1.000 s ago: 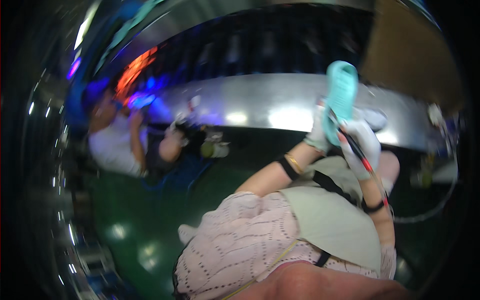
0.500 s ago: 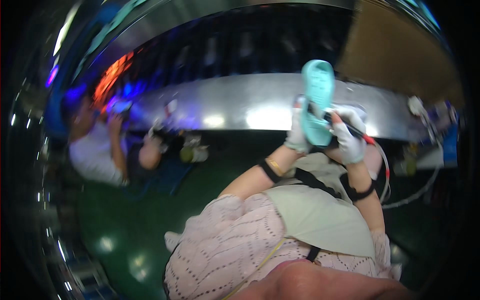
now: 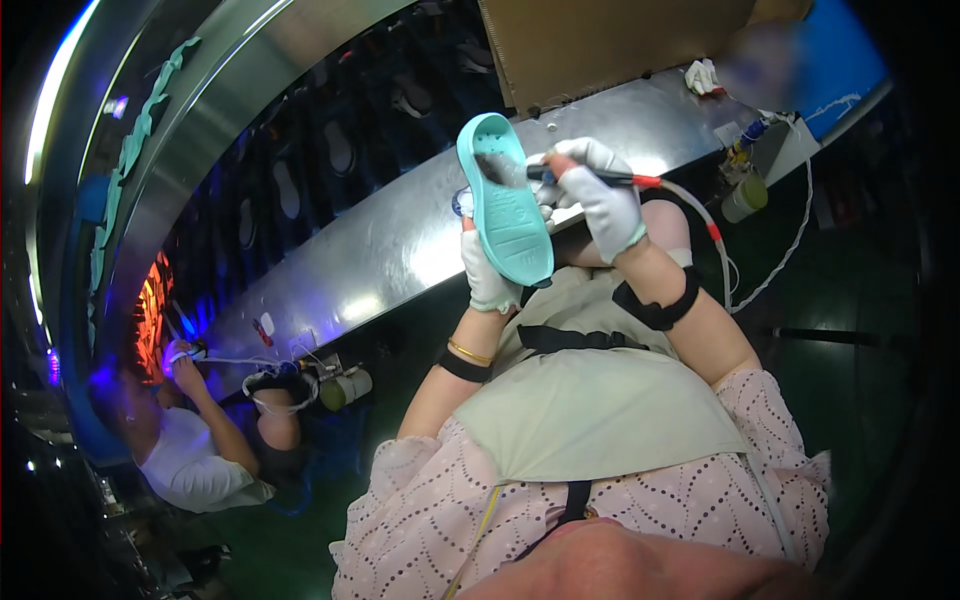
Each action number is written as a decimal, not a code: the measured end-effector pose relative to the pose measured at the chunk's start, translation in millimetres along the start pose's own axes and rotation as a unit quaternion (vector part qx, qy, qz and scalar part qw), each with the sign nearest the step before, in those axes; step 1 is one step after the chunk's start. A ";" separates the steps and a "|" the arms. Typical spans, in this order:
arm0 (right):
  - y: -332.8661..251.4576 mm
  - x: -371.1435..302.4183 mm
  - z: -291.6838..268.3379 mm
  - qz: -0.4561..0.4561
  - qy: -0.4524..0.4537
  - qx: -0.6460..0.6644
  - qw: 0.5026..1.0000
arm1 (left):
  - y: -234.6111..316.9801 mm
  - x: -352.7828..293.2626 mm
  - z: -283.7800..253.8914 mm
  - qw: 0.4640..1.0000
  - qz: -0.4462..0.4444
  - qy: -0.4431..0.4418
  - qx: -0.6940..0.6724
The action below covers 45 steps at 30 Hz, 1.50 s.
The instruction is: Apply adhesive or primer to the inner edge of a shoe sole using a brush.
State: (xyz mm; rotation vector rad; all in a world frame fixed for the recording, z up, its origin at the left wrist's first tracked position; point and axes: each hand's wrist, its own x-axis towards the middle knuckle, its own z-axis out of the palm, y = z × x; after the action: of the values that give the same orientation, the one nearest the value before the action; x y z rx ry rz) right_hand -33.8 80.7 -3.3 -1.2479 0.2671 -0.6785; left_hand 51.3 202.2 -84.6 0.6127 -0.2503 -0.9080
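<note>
My left hand (image 3: 488,278), in a white glove with bare fingertips, is closed round a turquoise shoe sole (image 3: 512,238) from beneath and the left. The sole is tilted, its hollowed inner face toward me, with ridges and small holes showing. Some of the left fingers are hidden behind it. In my gloved right hand (image 3: 608,205) is a dark-handled brush (image 3: 619,178), pinched near its head. Its bristles meet the sole's inner face near the far end. From the handle's red-banded end a pale hose (image 3: 692,203) trails off to the right.
Beyond my hands runs a metal ledge (image 3: 400,245), with dark slots holding shoe parts (image 3: 340,150) behind it. A cardboard sheet (image 3: 590,45) stands at the back. A canister (image 3: 744,198) hangs at the right; another person (image 3: 195,440) works at the left.
My view has swung, so the ledge now slants up to the right. The sole tilts the other way, and the brush's bristles show against its far end, higher than before.
</note>
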 end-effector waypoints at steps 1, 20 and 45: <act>0.2 3.9 -4.7 -0.013 0.036 0.018 0.999 | 2.4 -1.0 9.1 1.000 -0.014 -0.013 -0.020; -9.2 35.3 -38.4 -0.297 -0.175 -0.305 0.888 | 29.0 -6.6 5.1 0.992 -0.020 -0.016 0.124; -37.8 1.4 -54.5 -0.277 -0.059 -0.277 0.918 | 316.8 214.1 148.5 0.890 0.230 -0.110 0.379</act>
State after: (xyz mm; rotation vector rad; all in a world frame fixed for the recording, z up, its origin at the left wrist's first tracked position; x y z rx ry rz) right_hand -74.3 31.4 14.9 -1.9382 -0.0097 -1.0512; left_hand 322.1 119.5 212.3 1.1117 -0.9444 -0.3870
